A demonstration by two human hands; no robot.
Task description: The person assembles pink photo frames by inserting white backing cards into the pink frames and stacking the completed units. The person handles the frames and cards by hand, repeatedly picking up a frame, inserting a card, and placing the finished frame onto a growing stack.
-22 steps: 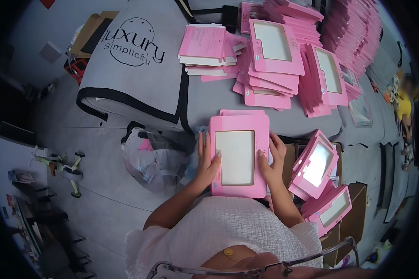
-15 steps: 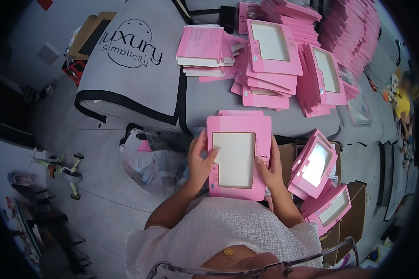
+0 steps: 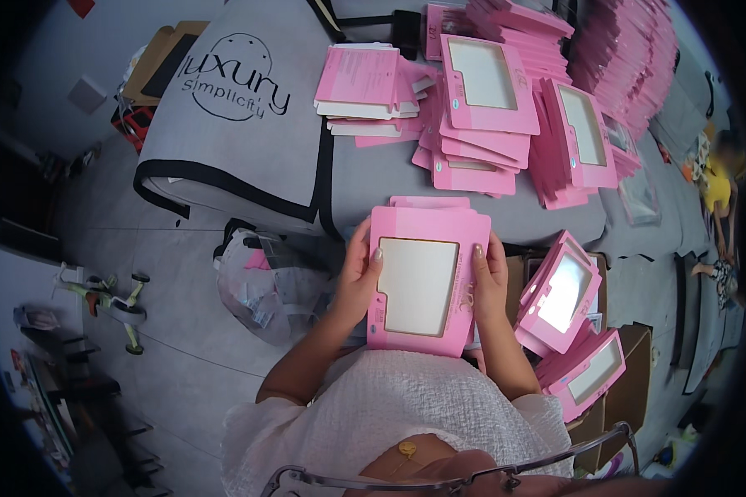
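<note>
A pink flat cardboard box [image 3: 427, 224] with a cut-out window showing white is upright in front of my chest. My left hand [image 3: 359, 273] grips its left edge, thumb on the front. On the right edge my right hand [image 3: 490, 282] is closed the same way, thumb on the pink border. The fingers behind the box are hidden. Another pink edge [image 3: 429, 201] shows just beyond its top; I cannot tell whether it is held too. Ahead on the grey sofa [image 3: 373, 178] lies a pile of similar windowed boxes [image 3: 491, 120].
Pink and white cards [image 3: 359, 79] are stacked left of the pile, and more pink boxes [image 3: 584, 137] lean to its right. At my right, an open brown carton [image 3: 630, 373] holds windowed boxes [image 3: 559, 290]. A clear plastic bag [image 3: 265, 286] stands on the floor at left.
The held box has shifted slightly right and tilted a little. Both thumbs have moved outward from the window toward the side edges. At the far right, a person in yellow has moved.
</note>
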